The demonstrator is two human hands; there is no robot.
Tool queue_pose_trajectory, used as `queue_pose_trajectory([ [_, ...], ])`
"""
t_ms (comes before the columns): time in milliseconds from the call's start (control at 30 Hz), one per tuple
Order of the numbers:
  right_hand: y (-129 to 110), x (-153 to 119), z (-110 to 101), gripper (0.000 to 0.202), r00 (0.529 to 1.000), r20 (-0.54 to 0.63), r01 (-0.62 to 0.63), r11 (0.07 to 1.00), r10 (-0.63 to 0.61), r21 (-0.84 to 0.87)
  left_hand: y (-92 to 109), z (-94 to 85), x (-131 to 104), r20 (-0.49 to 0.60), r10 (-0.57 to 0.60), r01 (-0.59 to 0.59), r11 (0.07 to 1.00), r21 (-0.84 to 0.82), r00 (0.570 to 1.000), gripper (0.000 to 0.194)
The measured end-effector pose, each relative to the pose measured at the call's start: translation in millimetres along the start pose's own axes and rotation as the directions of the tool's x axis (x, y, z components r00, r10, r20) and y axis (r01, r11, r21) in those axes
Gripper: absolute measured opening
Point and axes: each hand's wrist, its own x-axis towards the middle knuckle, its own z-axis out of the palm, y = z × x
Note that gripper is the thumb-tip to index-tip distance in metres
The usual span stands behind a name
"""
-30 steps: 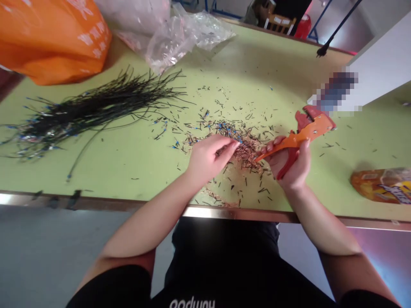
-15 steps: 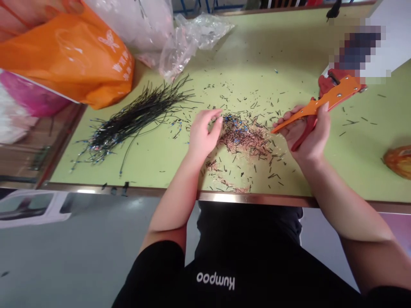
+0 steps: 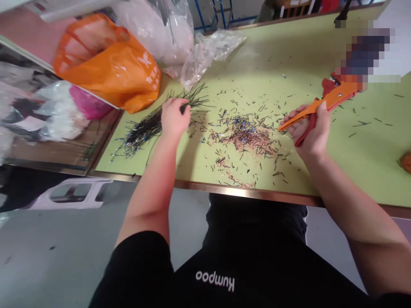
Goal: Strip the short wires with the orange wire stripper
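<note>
My left hand (image 3: 175,119) is over the bundle of black wires (image 3: 146,126), its fingers curled round wires near the bundle's upper right end. Dark strands show in the gap between thumb and forefinger, while the hand covers the middle of the bundle. Blue tips show at the bundle's lower left end. In my right hand (image 3: 313,130) is a wire stripper (image 3: 334,96) with orange and red handles, its jaws pointing up and to the right. Between my hands lies a heap of black, blue and copper-coloured wire scraps (image 3: 252,137).
An orange bag (image 3: 118,68) and clear plastic bags (image 3: 205,51) stand at the table's back left. A white surface with a blurred patch lies at the upper right. The table's metal edge (image 3: 237,191) runs before my body, and a pale stool (image 3: 75,192) stands lower left.
My left hand has moved left from beside the scrap heap onto the black wires. My right hand still holds the wire stripper. The view has shifted left.
</note>
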Motion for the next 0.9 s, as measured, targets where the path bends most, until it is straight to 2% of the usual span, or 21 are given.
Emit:
queue_pose_trajectory([
  [67,-2.2,-1.9,1.6,0.041,1.0,0.019,-0.01,1.0,0.009,0.013,-27.8,-16.0,10.0,0.083,-0.123,0.104,0.974,0.2,0.989,0.038],
  [133,-4.2,-4.2,4.1,0.039,0.999,0.027,-0.018,1.0,0.017,0.018,-49.5,-28.0,13.6,0.239,-0.289,0.188,0.909,0.372,0.927,0.044],
  [200,-5.5,-6.2,7.3,0.04,0.999,0.022,-0.029,1.0,0.029,0.011,-62.5,-35.4,11.7,0.347,-0.393,0.211,0.863,0.46,0.852,0.043],
  [267,-6.1,-7.4,10.7,0.043,0.999,-0.004,-0.038,0.999,0.038,0.009,-66.6,-38.6,7.3,0.373,-0.424,0.213,0.845,0.49,0.825,0.036],
  [367,-6.4,-7.7,14.6,0.051,0.997,-0.054,-0.048,0.999,0.049,0.017,-62.0,-39.2,2.3,0.349,-0.435,0.219,0.83,0.513,0.83,0.027],
  [500,-6.5,-6.1,14.9,0.051,0.996,-0.072,-0.049,0.998,0.052,0.035,-54.6,-42.5,3.2,0.291,-0.443,0.242,0.812,0.531,0.848,0.027],
  [667,-4.1,-2.0,10.6,0.047,0.994,-0.085,-0.056,0.996,0.062,0.07,-61.4,-58.5,12.2,0.04,-0.459,0.373,0.766,0.524,0.887,0.025],
  [733,-2.3,-0.2,9.0,0.048,0.995,-0.071,-0.059,0.996,0.064,0.06,-68.0,-67.7,16.1,-0.014,-0.455,0.394,0.755,0.524,0.891,0.026],
  [833,0.1,1.1,8.1,0.048,0.994,-0.07,-0.08,0.996,0.083,0.041,-79.7,-77.6,17.5,-0.014,-0.4,0.35,0.781,0.517,0.916,0.026],
  [900,1.2,0.3,8.8,0.049,0.993,-0.072,-0.088,0.996,0.09,0.03,-86.2,-77.0,12.5,0.077,-0.286,0.216,0.85,0.48,0.955,0.029],
])
